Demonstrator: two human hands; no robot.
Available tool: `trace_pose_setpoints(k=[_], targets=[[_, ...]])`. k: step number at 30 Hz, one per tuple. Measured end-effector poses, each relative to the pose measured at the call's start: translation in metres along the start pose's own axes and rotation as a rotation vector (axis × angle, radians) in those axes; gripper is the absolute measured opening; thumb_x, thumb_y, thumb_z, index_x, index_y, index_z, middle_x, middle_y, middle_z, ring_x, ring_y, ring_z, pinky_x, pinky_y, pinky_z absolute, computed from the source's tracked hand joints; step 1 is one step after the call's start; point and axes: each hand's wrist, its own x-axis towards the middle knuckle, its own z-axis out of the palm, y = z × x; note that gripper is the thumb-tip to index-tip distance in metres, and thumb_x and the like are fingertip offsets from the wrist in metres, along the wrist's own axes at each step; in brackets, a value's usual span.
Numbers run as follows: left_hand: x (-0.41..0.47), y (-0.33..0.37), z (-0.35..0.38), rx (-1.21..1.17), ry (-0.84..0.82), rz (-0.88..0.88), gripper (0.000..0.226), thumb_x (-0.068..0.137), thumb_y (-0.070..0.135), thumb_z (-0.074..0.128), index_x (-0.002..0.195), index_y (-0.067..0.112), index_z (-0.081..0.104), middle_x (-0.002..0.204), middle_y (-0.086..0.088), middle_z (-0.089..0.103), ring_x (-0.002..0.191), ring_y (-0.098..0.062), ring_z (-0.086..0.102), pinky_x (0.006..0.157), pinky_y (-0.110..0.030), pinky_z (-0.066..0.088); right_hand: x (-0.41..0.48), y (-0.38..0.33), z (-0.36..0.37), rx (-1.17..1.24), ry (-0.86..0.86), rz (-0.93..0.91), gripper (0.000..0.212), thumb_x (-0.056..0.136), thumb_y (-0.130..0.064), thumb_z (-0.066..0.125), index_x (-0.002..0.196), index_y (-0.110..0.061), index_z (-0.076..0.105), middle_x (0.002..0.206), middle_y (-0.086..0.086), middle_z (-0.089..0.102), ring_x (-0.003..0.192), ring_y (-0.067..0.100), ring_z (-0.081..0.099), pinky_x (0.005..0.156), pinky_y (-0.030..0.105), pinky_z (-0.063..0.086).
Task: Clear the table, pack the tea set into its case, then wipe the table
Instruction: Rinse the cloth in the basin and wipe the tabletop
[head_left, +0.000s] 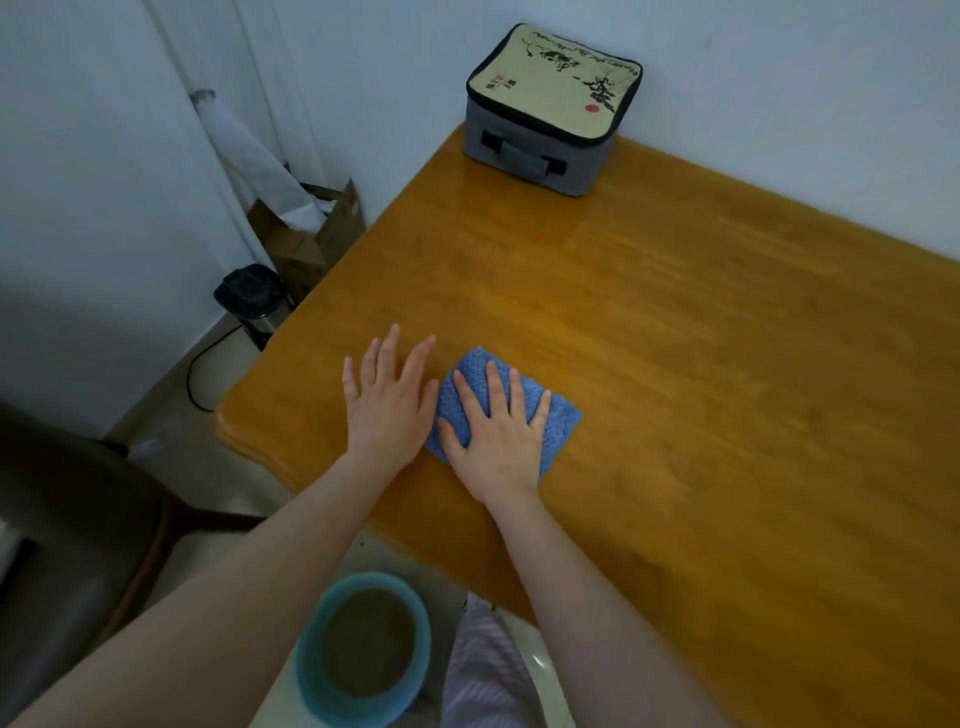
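Late stage. The case (553, 111) sits closed, well beyond the cloth (563, 423) on the table (701, 338). No tea ware is in view, so clearing and packing look done. Wiping is underway: the right hand (498, 441) presses flat on the cloth, no closed grip. The left hand (387, 405), just left of the cloth, is spread wide and holds nothing. The table beyond the cloth is probably still to wipe.

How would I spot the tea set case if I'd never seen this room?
Find the wooden table, then follow it to its far corner against the wall. The case sits there: a closed grey box with a handle on its side. Its beige lid carries black ink painting and a red dot.
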Motion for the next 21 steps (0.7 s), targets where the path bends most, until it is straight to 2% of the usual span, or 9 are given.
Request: trace_pose_setpoints(k=[3,7,11,16,21], targets=[[-0.030,-0.003,0.001,-0.018,0.008,0.001,0.048,0.100,0.042,0.033,0.148,0.040,0.024,0.161,-0.003,0.011,0.147,-0.027,0.007,0.117,-0.053,0.001,-0.026,-0.015,0.003,0.022,0.018,-0.034,0.067,0.090,-0.065,0.018,0.150,-0.037,0.031,0.160,0.005,0.024,0.149,0.032,0.012,0.114,0.065,0.000],[-0.062,-0.006,-0.001,-0.019,-0.001,-0.029,0.047,0.101,0.044,0.031,0.147,0.043,0.024,0.161,-0.003,0.010,0.148,-0.027,0.006,0.117,-0.052,-0.001,-0.056,-0.026,0.007,-0.002,-0.006,-0.078,0.067,0.091,-0.065,0.019,0.151,-0.037,0.026,0.161,0.005,0.021,0.149,0.031,0.008,0.114,0.065,0.000],[-0.084,-0.011,-0.006,-0.008,-0.012,-0.074,0.050,0.100,0.042,0.035,0.148,0.041,0.024,0.161,-0.005,0.011,0.147,-0.028,0.007,0.118,-0.052,0.000,-0.076,-0.023,0.008,0.033,0.025,-0.065,0.062,0.093,-0.064,0.027,0.148,-0.037,0.036,0.158,0.004,0.030,0.148,0.031,0.018,0.113,0.064,0.005],[-0.087,-0.008,-0.013,0.018,-0.049,-0.104,0.052,0.099,0.044,0.034,0.149,0.043,0.018,0.161,-0.003,0.007,0.148,-0.026,0.003,0.118,-0.051,-0.002,-0.104,0.009,0.006,0.028,0.022,-0.058,0.060,0.093,-0.064,0.033,0.146,-0.038,0.039,0.157,0.000,0.032,0.147,0.028,0.023,0.113,0.064,0.010],[-0.072,0.008,-0.014,0.030,-0.067,-0.072,0.053,0.100,0.045,0.033,0.150,0.044,0.016,0.162,-0.003,0.005,0.148,-0.027,0.001,0.118,-0.051,-0.003,-0.102,0.056,-0.005,0.035,0.026,0.048,0.061,0.094,-0.067,0.026,0.147,-0.041,0.036,0.158,-0.003,0.029,0.148,0.026,0.020,0.114,0.061,0.006]])
